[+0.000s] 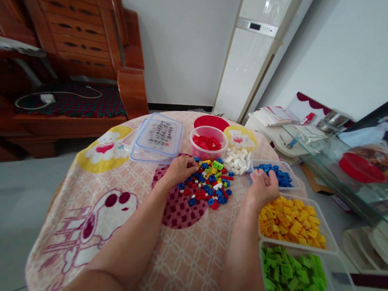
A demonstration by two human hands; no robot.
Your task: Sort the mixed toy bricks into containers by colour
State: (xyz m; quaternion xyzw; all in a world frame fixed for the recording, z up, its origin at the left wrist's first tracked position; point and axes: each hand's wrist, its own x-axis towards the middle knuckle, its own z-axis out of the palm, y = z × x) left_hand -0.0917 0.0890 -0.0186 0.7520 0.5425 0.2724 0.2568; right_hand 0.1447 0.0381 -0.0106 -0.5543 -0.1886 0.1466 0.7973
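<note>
A mixed pile of small toy building bricks [205, 185] in several colours, with blue wheel-like pieces, lies mid-table. At its left edge my left hand [180, 170] is closed, its fingertips pressed together; whatever they hold is too small to make out. My right hand [264, 187] is over the near-left edge of the clear box of blue bricks [278, 173]. Its fingers are apart and partly curled, with nothing visible in them. White bricks [236, 161] lie loose left of that box. Behind the pile stands a clear round tub [206, 153] with red bricks inside.
Clear boxes of yellow bricks [293, 221] and green bricks [300, 290] line the table's right side. Stacked plastic lids [158, 137] lie at the left. A red round lid [212, 123] is behind the tub. To the right stands a cluttered glass shelf [354, 187].
</note>
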